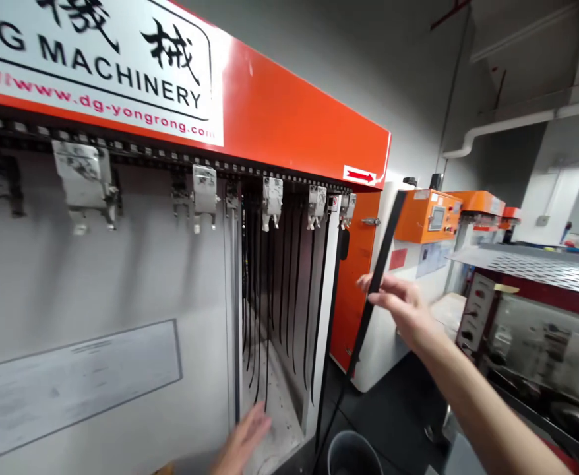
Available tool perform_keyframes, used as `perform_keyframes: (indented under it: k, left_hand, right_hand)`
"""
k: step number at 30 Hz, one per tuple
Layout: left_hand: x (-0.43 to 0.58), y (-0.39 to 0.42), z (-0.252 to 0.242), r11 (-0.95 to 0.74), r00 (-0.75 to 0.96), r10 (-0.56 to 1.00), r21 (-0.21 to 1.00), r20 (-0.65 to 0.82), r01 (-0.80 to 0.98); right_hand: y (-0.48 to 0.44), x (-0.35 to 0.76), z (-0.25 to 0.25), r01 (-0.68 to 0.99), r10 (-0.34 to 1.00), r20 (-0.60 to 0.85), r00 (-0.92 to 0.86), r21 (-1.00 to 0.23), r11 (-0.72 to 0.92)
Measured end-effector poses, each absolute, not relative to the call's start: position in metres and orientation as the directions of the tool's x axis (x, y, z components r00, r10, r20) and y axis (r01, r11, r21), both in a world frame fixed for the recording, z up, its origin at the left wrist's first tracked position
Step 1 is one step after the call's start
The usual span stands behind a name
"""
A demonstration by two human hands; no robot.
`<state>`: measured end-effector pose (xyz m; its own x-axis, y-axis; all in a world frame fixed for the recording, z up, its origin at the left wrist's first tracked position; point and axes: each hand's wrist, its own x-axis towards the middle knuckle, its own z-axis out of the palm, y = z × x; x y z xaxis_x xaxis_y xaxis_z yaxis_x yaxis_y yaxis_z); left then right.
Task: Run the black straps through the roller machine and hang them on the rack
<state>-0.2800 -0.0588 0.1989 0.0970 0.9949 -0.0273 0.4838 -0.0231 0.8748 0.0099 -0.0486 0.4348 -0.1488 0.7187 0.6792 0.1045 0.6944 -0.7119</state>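
My right hand [399, 305] is raised and pinches a long black strap [381, 264] that runs from near an orange control box down toward the floor. My left hand [244, 439] is low, fingers stretched out and empty, near the bottom of the machine's opening. Inside that opening [279, 310] several black straps hang from metal clips [272, 198] on an overhead chain. The clips run along under the orange hood [289, 125].
A grey machine panel with a paper notice [72, 379] fills the left. A dark bucket [353, 455] stands on the floor below. An orange control box [428, 214] and another machine with a perforated tray [537, 264] stand at the right.
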Motion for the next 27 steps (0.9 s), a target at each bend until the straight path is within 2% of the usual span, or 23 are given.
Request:
perform_keyframes:
  k: [2, 3, 6, 8, 11, 14, 22, 27]
  left_hand:
    - [-0.282, -0.042, 0.256, -0.21, 0.093, 0.978, 0.903, 0.188, 0.374]
    - [-0.28, -0.038, 0.292, -0.337, 0.09, 0.941, 0.881, 0.326, 0.333]
    - [-0.261, -0.03, 0.404, -0.61, 0.052, 0.76, 0.682, 0.648, 0.403]
    - [-0.24, -0.018, 0.467, -0.691, 0.074, 0.686, 0.616, 0.724, 0.379]
    - [-0.213, 0.014, 0.529, -0.665, 0.043, 0.709, 0.646, 0.704, 0.374]
    - [-0.197, 0.044, 0.561, -0.603, 0.044, 0.78, 0.731, 0.624, 0.32]
    - [-0.192, 0.059, 0.579, -0.572, 0.041, 0.814, 0.786, 0.58, 0.236]
    - [-0.189, 0.056, 0.58, -0.55, 0.026, 0.825, 0.79, 0.565, 0.271]
  right_hand:
    - [-0.036, -0.007, 0.417, 0.083, 0.728, 0.651, -0.214, -0.731, 0.677]
    - [-0.03, -0.015, 0.409, 0.074, 0.727, 0.641, -0.247, -0.736, 0.673]
    - [-0.01, -0.032, 0.388, 0.068, 0.713, 0.625, -0.316, -0.735, 0.674]
    - [0.004, -0.041, 0.377, 0.065, 0.707, 0.617, -0.345, -0.736, 0.674]
    - [0.025, -0.049, 0.367, 0.027, 0.693, 0.602, -0.397, -0.747, 0.664]
    - [0.042, -0.054, 0.364, -0.028, 0.67, 0.598, -0.439, -0.755, 0.656]
    - [0.076, -0.053, 0.374, -0.114, 0.593, 0.608, -0.527, -0.742, 0.66]
    - [0.091, -0.053, 0.387, -0.147, 0.566, 0.614, -0.55, -0.738, 0.659]
